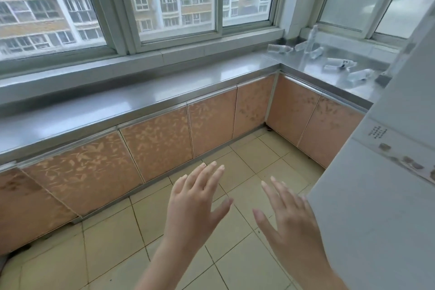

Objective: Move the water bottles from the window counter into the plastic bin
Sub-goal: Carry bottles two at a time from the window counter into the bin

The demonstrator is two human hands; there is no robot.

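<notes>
While your left hand [196, 198] and right hand [286, 213] hang over the floor [237, 263], both are spread flat with fingers apart and hold nothing, backs turned up to you. The floor under them is laid in pale, glossy square tiles with dark grout lines.

The water bottles [329, 59] are well away from your hands, gathered at the far right corner of the table [164, 96], where its long run under the window [164, 0] turns toward you. They are clear, ribbed plastic. One stands upright [312, 39] near the back edge; the others lie on their sides, one [280, 49] at the left of the group by the sill, two [339, 64] toward the middle, and one [360, 75] closest to the table's front edge on the right. Exactly how many there are is hard to tell, since they blur into the reflections.

The table is smooth brushed metal with a rounded front lip, shiny enough to mirror the window light. Below it run flat cabinet doors [155, 141] in a peach tone with a faint leaf pattern, framed in thin metal strips. A tall white appliance [381, 207] with a smooth face fills the right edge, just beside your right hand.
</notes>
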